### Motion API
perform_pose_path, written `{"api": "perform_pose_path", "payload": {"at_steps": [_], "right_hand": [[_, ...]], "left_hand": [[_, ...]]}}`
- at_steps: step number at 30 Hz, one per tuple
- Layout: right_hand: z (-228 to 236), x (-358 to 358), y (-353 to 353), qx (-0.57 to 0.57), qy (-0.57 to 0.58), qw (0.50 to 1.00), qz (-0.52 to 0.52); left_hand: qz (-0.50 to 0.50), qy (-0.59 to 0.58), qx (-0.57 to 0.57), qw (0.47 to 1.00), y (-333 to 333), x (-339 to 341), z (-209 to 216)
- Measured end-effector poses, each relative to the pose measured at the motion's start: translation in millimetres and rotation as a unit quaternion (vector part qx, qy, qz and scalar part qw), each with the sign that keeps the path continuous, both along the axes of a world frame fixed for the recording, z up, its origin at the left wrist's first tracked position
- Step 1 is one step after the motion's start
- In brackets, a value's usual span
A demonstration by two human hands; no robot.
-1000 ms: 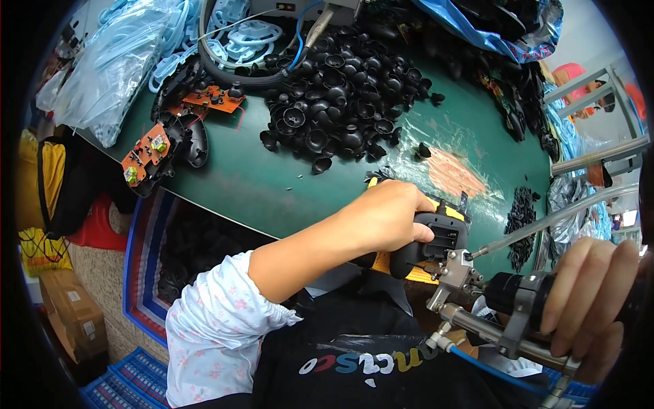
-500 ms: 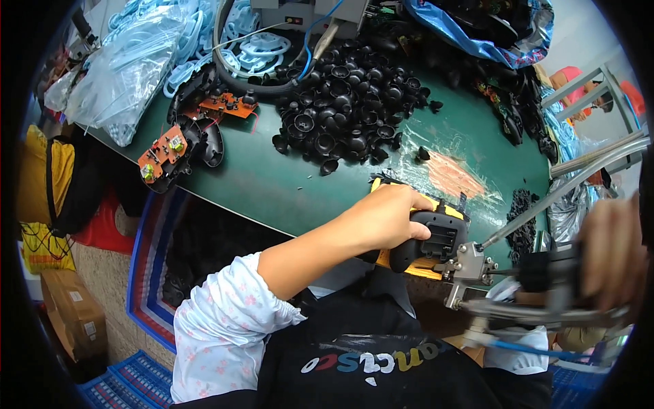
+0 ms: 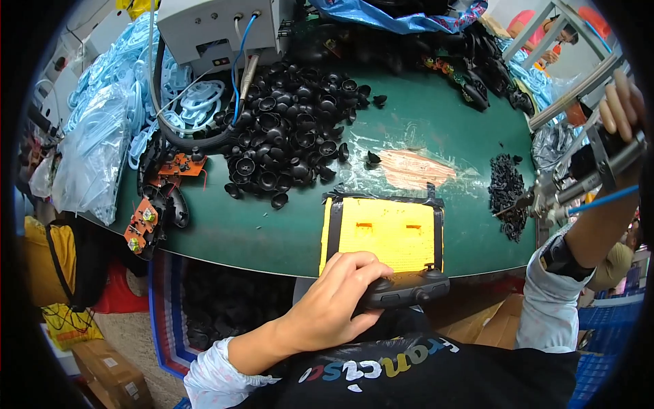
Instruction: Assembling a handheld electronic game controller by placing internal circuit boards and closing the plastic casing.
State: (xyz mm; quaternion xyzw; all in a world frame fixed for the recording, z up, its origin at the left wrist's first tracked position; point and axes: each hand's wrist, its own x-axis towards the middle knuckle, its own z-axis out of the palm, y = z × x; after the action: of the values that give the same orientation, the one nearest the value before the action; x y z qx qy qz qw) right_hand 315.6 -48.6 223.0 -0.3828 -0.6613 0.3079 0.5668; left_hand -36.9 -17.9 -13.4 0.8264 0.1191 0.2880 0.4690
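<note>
My left hand (image 3: 334, 300) grips a black game controller shell (image 3: 409, 289) at the near edge of the green table (image 3: 449, 129), just below a yellow pad (image 3: 385, 232) framed in black tape. My right hand (image 3: 616, 112) is raised at the far right, closed around the black handle of a hanging power screwdriver (image 3: 579, 177) whose metal tip points left, with a blue hose trailing from it. A heap of black round plastic parts (image 3: 293, 129) lies at the table's middle.
A grey machine box (image 3: 211, 27) with cables stands at the back. Orange circuit boards (image 3: 143, 221) and black shells lie at the left edge beside bags of light-blue parts (image 3: 95, 150). A small pile of black pieces (image 3: 507, 187) sits right. Boxes stand on the floor at lower left.
My left hand pulled the controller shell off the yellow pad toward my body. My right hand lifted the screwdriver up and away to the right.
</note>
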Motion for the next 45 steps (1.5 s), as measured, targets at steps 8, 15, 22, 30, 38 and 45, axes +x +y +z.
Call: {"api": "perform_pose_path", "payload": {"at_steps": [8,15,22,30,38,45], "right_hand": [[-59.6,4.4,-3.4,0.084,0.036,0.995,-0.041],[-44.0,2.1,3.5,0.007,0.071,0.99,-0.12],[-46.5,-17.5,9.5,-0.076,-0.024,0.986,-0.147],[-62.0,-10.5,30.8,-0.021,0.005,0.98,-0.196],[-62.6,21.0,40.3,-0.073,0.054,0.986,-0.142],[-55.0,-0.7,33.1,0.022,-0.112,0.963,-0.244]], "left_hand": [[-0.091,0.283,0.073,0.952,66.9,-79.8,82.7],[0.094,0.147,0.104,0.979,58.9,-18.7,29.4],[0.19,0.076,0.167,0.965,71.0,40.6,-27.9],[0.192,0.1,0.095,0.972,86.7,56.9,-41.6],[0.273,0.293,0.344,0.849,106.4,73.0,-17.8],[0.175,0.181,0.306,0.918,104.2,111.9,-10.7]]}}
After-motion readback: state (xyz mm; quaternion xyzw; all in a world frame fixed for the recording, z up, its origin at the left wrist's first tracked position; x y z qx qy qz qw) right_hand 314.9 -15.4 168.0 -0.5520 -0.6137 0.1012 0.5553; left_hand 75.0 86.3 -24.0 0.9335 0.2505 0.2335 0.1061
